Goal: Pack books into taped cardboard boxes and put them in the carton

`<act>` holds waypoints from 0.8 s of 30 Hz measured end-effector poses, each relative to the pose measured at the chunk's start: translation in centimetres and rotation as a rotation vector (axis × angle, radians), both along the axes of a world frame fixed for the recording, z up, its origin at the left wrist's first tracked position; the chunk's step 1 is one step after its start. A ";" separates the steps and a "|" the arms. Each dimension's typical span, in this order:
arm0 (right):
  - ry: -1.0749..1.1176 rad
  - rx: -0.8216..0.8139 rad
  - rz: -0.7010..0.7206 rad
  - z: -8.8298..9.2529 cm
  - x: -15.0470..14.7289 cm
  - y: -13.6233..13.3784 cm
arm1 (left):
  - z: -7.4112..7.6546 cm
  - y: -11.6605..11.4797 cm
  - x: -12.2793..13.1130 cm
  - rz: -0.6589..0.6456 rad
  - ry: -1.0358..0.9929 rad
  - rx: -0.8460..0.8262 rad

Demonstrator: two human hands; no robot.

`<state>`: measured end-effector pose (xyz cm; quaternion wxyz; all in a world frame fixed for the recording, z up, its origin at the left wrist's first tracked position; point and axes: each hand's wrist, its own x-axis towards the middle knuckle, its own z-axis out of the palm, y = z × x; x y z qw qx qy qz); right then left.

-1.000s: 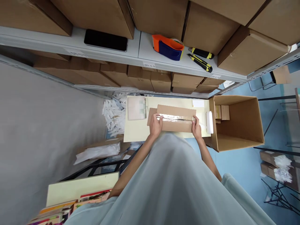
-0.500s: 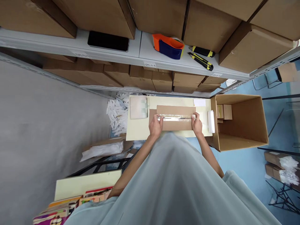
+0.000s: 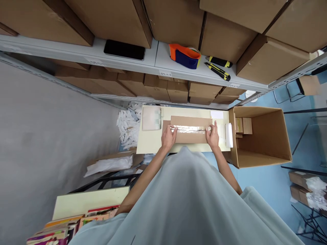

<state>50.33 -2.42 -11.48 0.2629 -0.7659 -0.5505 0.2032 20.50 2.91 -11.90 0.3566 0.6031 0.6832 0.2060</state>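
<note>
Counter [image 3: 150,141]: pale yellow top. A pale packet [image 3: 151,118] lies at its left end; a taped cardboard box [image 3: 191,138] is at the middle, whether fully resting I cannot tell. A white slip [image 3: 216,115] lies back right, a white roll [image 3: 229,135] near the right end. Grey shelf [image 3: 163,58] above, from where I stand: cardboard boxes [image 3: 176,23] behind; a black phone [image 3: 124,49], an orange-and-blue tape dispenser [image 3: 184,61] and two cutters [image 3: 219,72] in front.

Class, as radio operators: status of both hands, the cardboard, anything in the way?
Left hand at left end of tape, right hand at right end. Tape runs along middle of cardboard. White roll apart, rightward; no obstruction seen.
</note>
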 end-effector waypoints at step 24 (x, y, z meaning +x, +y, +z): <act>-0.054 0.055 0.200 -0.6 0.2 3.6 | -1.4 4.1 1.1 -0.288 0.048 0.311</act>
